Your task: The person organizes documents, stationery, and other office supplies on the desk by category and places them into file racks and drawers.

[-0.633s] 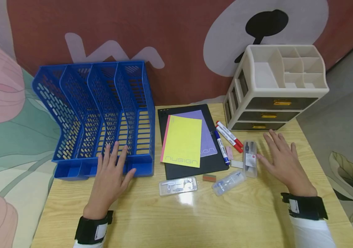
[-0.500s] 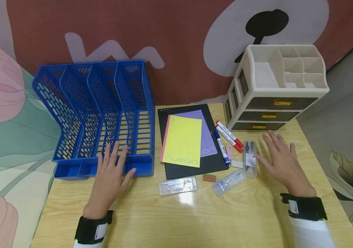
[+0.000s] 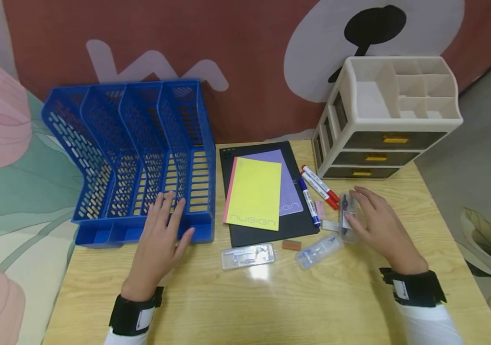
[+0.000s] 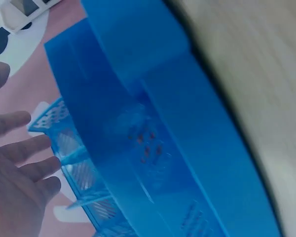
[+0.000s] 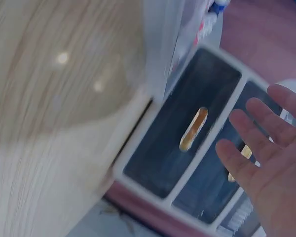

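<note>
While the left hand (image 3: 157, 244) lies over the front of the blue rack (image 3: 99, 235), its fingers are slightly spread and grasp nothing; whether they touch the rim, cannot tell. Right hand (image 3: 379, 225) is at the clear case (image 3: 347, 234), thumb and fingers parted, nothing gripped; contact unclear. Case lies flat on the table (image 3: 245, 306), long side facing that hand, which probably makes it handy. Yellow notebook (image 3: 254, 191) overlaps purple notebook (image 3: 290, 189), both on a black board (image 3: 250, 237), perhaps stacked to save room. White drawers (image 3: 403, 125) stand behind, likely leaving space in front.
</note>
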A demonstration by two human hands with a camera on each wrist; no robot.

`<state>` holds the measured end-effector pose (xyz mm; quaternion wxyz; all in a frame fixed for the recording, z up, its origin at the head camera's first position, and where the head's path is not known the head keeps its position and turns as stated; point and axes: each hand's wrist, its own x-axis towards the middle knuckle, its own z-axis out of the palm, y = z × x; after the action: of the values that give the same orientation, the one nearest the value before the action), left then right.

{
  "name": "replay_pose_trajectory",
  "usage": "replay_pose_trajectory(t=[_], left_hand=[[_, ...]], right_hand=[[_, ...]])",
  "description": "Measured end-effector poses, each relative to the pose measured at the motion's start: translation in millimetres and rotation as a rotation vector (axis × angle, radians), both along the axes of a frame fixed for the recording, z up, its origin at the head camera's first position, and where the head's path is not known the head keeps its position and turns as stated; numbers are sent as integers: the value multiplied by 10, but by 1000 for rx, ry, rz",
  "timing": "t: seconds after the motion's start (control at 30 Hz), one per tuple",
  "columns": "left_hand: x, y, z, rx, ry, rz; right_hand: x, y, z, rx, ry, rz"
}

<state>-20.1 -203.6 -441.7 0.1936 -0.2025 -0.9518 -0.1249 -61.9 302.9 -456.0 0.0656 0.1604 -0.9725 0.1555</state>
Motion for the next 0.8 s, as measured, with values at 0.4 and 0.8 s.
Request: replay_pose_trajectory(t=[0.4, 0.8], left_hand=[[-159, 299, 181, 35, 83, -77], [-238, 549, 281, 24, 35, -105]], right_hand=[[-177, -448, -19, -30, 64, 126], [-321, -778, -13, -16, -10, 168]])
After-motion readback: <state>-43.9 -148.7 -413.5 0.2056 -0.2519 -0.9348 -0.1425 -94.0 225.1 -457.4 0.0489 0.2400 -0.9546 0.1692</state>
